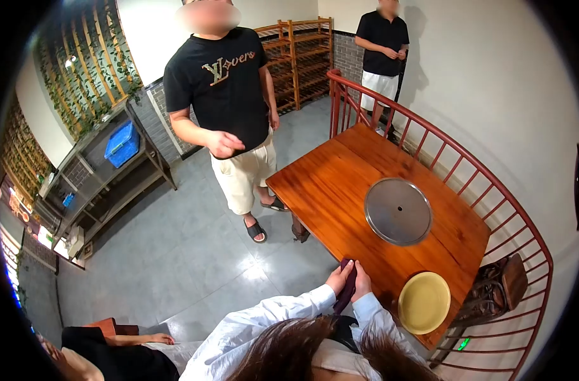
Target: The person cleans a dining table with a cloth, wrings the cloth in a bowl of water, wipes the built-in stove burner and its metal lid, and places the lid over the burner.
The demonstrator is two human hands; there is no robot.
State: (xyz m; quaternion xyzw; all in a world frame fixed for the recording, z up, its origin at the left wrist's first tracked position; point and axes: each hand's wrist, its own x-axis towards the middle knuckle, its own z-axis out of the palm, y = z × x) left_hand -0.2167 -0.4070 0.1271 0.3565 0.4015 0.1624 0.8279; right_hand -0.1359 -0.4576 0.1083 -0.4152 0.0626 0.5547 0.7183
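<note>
Close to my body, at the near edge of the wooden table (346, 203), a dark purple cloth (346, 293) is held between my two hands. My left hand (340, 278) grips it from the left, and my right hand (362, 281) closes on its right side. Part of the cloth hangs down toward my lap. A yellow basin (424, 303) sits on the tabletop to the right of my right hand. Farther up the table lies a round metal lid (398, 212) with a small dark hole at its middle.
A person in a black shirt (221, 95) stands past the table's left corner; another person (382, 47) stands behind it. A seated person's hand (161, 338) shows at lower left. A red railing (457, 147) curves along the right, near a brown bag (495, 289). A metal rack (105, 184) stands left.
</note>
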